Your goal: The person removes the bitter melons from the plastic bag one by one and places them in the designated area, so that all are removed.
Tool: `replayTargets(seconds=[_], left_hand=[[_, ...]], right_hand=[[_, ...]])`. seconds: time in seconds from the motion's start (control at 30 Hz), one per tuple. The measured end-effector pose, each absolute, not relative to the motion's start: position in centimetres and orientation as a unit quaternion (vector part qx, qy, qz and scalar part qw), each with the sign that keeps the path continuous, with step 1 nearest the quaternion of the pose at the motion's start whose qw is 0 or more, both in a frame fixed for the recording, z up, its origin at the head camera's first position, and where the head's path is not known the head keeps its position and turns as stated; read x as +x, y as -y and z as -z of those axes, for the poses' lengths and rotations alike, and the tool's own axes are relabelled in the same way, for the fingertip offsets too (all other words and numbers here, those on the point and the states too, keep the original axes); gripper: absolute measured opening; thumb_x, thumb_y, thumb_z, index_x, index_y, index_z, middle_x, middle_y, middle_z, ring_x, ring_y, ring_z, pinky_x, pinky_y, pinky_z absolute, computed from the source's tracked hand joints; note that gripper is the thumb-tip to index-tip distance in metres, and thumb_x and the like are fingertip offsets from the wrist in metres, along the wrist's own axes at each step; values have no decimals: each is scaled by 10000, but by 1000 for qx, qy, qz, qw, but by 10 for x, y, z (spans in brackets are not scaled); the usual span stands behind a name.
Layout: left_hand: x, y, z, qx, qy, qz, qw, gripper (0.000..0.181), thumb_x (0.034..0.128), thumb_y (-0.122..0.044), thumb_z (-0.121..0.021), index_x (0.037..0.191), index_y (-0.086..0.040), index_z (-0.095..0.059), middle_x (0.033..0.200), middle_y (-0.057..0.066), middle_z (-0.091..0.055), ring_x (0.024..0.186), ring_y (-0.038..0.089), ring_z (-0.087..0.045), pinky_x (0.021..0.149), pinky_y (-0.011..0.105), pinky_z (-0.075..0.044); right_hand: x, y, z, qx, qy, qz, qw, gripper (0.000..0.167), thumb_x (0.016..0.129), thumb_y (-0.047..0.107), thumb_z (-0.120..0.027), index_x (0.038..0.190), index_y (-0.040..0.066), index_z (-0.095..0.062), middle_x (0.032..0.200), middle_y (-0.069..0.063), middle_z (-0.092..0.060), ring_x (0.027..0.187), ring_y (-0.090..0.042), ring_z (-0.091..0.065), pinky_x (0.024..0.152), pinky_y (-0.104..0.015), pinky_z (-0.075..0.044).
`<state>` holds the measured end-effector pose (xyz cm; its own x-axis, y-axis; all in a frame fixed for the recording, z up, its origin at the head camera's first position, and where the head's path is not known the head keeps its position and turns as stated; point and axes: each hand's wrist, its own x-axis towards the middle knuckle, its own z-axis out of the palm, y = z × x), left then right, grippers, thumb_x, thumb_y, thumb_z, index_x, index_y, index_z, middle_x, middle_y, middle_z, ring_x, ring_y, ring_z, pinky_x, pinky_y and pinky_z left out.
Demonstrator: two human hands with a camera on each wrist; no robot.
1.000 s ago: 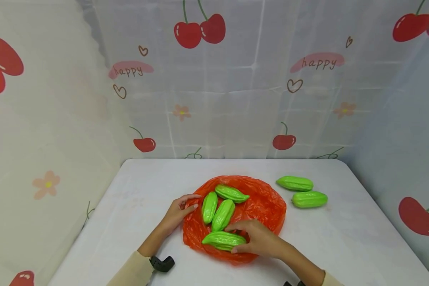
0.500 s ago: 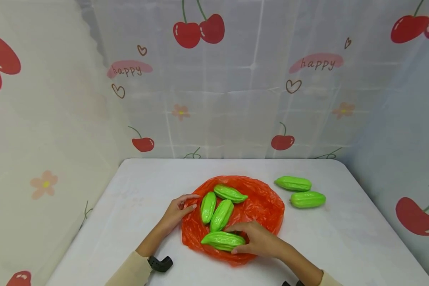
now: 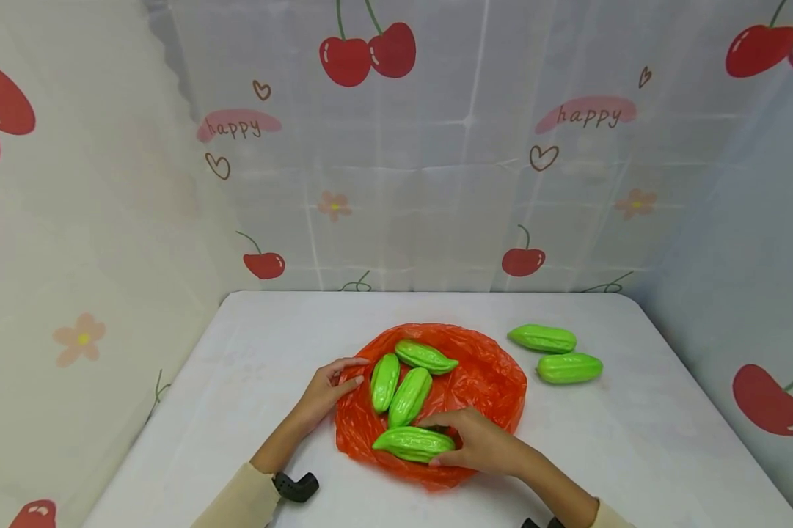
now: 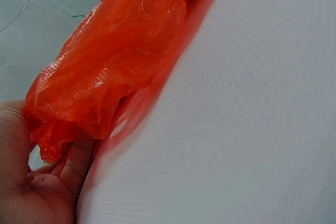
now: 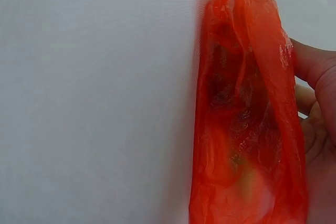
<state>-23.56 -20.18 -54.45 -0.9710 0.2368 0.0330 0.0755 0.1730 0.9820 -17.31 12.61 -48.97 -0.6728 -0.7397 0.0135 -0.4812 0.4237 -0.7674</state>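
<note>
An orange-red plastic bag [image 3: 485,367] lies spread on the table with its mouth up and several green bitter melons in it. My left hand [image 3: 323,394] holds the bag's left rim, thumb inside and fingers outside; the left wrist view shows the crumpled plastic [image 4: 105,72] between them. At the bag's near side my right hand [image 3: 482,441] grips the right end of a bitter melon [image 3: 409,444], thumb in front and fingers behind. In the right wrist view the bag's wall [image 5: 247,103] hides most of that hold. Behind it lie three more bitter melons, one of them upright-pointing [image 3: 411,396].
Two further bitter melons, one farther back [image 3: 541,338] and one nearer [image 3: 570,369], lie on the white table [image 3: 634,440] to the right of the bag. A cherry-print curtain [image 3: 422,213] encloses the table at the back and sides.
Both hands, the bag and the bitter melons stay practically where they were. Only a slight shift of the head view shows.
</note>
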Motion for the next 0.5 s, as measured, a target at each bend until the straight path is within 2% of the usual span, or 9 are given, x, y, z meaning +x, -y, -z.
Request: replayTargets(seconds=[0.3, 0.5], left_hand=[[-236, 202, 544, 106, -760, -637, 65, 345, 965, -228, -712, 1303, -162, -680, 1396, 72, -577, 1264, 275, -518, 859, 289, -586], [-236, 203, 546, 106, -762, -635, 66, 340, 964, -239, -713, 1298, -180, -684, 1404, 55, -575, 1309, 270, -492, 890, 279, -573]], right_hand=[[-173, -127, 483, -359, -836, 384, 159, 490, 858, 313, -825, 1317, 237, -672, 1244, 147, -666, 1131, -53, -601, 969, -305, -525], [-174, -129, 478, -352, -838, 386, 156, 505, 859, 319, -825, 1331, 238, -667, 1263, 143, -662, 1150, -59, -599, 979, -365, -535]])
